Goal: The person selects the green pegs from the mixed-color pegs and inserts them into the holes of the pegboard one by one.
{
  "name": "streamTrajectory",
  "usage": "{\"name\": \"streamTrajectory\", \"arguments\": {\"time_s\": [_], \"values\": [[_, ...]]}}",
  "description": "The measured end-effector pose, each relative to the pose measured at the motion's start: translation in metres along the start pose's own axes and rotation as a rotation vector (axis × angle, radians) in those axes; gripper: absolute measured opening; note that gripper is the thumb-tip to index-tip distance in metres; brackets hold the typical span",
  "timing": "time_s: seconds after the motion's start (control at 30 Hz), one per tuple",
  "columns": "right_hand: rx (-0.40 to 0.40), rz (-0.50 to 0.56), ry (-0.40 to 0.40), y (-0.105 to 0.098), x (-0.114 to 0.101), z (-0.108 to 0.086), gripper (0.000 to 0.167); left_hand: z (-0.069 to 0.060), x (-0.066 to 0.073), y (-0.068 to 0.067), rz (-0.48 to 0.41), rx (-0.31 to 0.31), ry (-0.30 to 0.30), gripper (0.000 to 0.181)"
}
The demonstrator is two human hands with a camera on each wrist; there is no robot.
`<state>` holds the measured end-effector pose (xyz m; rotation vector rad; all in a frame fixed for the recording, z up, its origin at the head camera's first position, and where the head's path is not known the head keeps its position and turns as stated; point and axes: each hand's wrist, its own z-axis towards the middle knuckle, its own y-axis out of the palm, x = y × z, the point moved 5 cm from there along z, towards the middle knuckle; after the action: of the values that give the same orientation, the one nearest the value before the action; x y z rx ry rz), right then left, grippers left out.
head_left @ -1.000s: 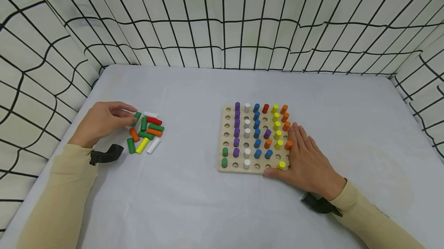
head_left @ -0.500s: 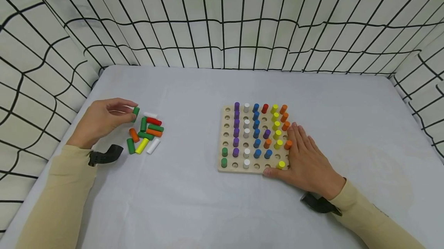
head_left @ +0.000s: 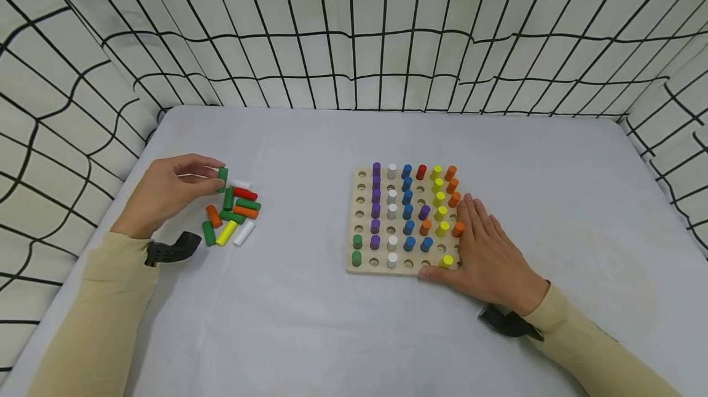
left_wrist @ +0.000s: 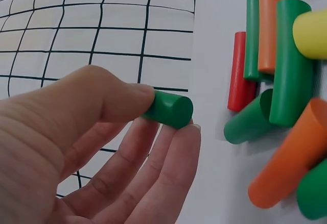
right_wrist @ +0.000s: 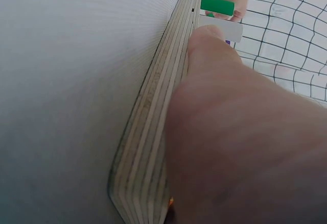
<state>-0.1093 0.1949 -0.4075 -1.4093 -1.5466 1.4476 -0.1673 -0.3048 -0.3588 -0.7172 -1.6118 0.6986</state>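
Observation:
In the head view my left hand [head_left: 166,194] pinches a green peg [head_left: 222,179] between thumb and fingertips, just above the loose pegs. The left wrist view shows this green peg [left_wrist: 176,110] gripped near one end, its other end free. My right hand [head_left: 492,255] lies with fingers straight along the right side of a wooden pegboard [head_left: 365,271], its thumb touching the near edge. The board bears columns of purple, white, blue and yellow pegs, and several orange ones; two green pegs [head_left: 356,251] stand at its near left corner. The hand covers part of the right column.
Loose green, red, white, yellow pegs [head_left: 226,233] and orange pegs [head_left: 213,215] lie in a pile beside my left hand. White cloth [head_left: 298,200] covers the table between pile and board. A black wire grid [head_left: 354,34] stands behind the table and at both sides.
My left hand has lifted the green peg slightly off the pile's far left side and shifted it a little to the right, turning it more upright. My right hand stays on the board.

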Motion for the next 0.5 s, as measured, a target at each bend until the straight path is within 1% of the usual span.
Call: {"name": "streamTrajectory", "arguments": {"time_s": [0.17, 0.33, 0.5], "values": [[0.005, 0.006, 0.008, 0.0, 0.003, -0.001, 0.138, 0.0, 0.008, 0.003, -0.038, -0.01, 0.018, 0.049], [0.013, 0.019, 0.004, 0.001, 0.002, 0.001, 0.14, -0.001, 0.016, 0.006, -0.066, -0.016, 0.022, 0.05], [0.013, 0.009, 0.008, 0.001, 0.003, 0.002, 0.141, 0.0, 0.027, 0.01, -0.068, -0.033, 0.042, 0.049]]}}
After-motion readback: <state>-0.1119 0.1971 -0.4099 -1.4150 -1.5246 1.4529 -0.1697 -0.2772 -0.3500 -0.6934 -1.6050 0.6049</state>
